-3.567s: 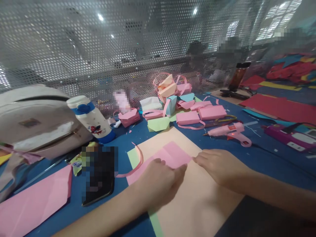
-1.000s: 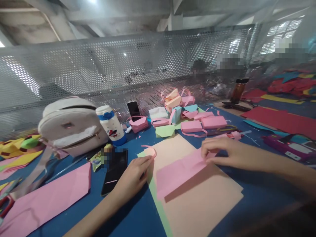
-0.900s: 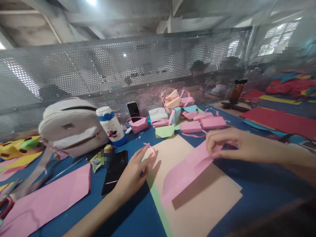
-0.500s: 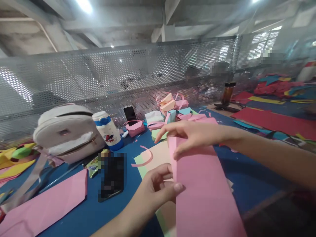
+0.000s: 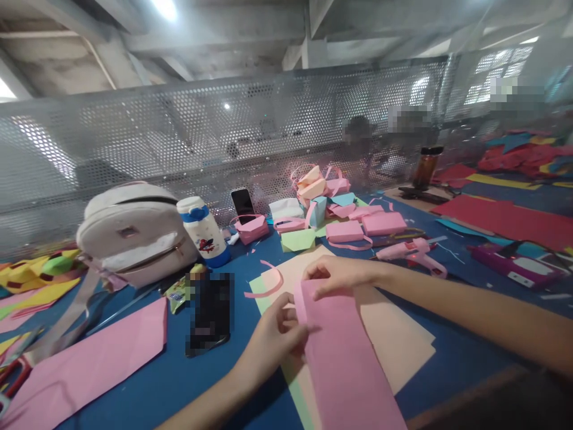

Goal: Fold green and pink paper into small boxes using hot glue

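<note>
A long pink paper sheet (image 5: 340,358) with a folded left edge slants up from the bottom of the view. My left hand (image 5: 280,331) pinches its left edge between thumb and fingers. Higher up, my right hand (image 5: 333,275) grips the sheet's top end, thumb on the front face. Beneath lie peach sheets (image 5: 398,340) and a green sheet (image 5: 298,391). A curved pink strip (image 5: 268,286) rests left of the hands.
A white backpack (image 5: 134,233), a bottle (image 5: 203,233) and a phone (image 5: 210,313) stand or lie leftward. Small paper bags (image 5: 344,231) sit behind the hands. A pink glue gun (image 5: 414,252) lies right, near a purple box (image 5: 514,263). Red scissors (image 5: 13,376) are far left.
The pink sheet and my right hand have come lower and nearer, uncovering the paper bags, the glue gun and more peach paper. Both hands still hold the sheet. The view has shifted slightly.
</note>
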`<state>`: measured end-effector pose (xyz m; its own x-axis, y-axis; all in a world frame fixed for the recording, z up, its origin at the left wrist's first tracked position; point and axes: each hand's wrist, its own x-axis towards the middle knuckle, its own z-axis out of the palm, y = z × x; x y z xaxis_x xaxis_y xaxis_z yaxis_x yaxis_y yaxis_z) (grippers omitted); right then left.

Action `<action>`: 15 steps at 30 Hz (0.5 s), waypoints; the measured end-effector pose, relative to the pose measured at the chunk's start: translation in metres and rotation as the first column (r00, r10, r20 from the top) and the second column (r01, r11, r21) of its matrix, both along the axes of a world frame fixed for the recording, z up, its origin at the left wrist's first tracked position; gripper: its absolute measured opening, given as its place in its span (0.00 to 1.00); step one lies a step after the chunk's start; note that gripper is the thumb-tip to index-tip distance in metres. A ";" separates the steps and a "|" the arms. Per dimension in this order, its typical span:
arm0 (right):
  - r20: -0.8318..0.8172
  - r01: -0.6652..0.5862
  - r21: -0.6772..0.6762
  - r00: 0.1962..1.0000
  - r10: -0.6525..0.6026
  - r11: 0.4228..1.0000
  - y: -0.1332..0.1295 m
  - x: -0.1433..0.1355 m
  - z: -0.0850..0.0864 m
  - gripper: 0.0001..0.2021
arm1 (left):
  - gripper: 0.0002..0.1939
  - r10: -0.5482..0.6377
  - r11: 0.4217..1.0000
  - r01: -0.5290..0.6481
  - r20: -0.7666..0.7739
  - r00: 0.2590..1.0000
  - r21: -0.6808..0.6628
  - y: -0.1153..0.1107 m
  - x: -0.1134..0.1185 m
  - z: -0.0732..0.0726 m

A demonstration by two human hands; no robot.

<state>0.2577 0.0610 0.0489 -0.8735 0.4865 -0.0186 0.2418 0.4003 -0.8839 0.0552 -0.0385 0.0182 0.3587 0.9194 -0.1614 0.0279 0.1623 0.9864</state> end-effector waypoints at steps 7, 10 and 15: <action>0.039 -0.114 -0.014 0.993 0.114 0.993 0.002 -0.006 -0.009 0.12 | 0.25 -0.094 0.994 0.092 0.030 0.995 0.062 0.038 -0.008 -0.008; 0.013 -0.045 -0.046 0.999 0.046 0.998 -0.004 -0.006 -0.017 0.14 | 0.24 -0.101 0.993 0.098 0.043 0.994 0.062 0.040 -0.009 -0.015; -0.059 0.064 -0.152 0.996 -0.074 0.986 -0.017 -0.008 -0.023 0.10 | 0.22 -0.121 0.992 0.120 0.033 0.992 0.039 0.037 -0.010 -0.019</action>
<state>0.2499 0.0440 0.0260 -0.8396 0.5417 -0.0408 0.2052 0.2467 -0.9471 0.0448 -0.0014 -0.0012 0.4722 0.8741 -0.1136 0.0099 0.1236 0.9923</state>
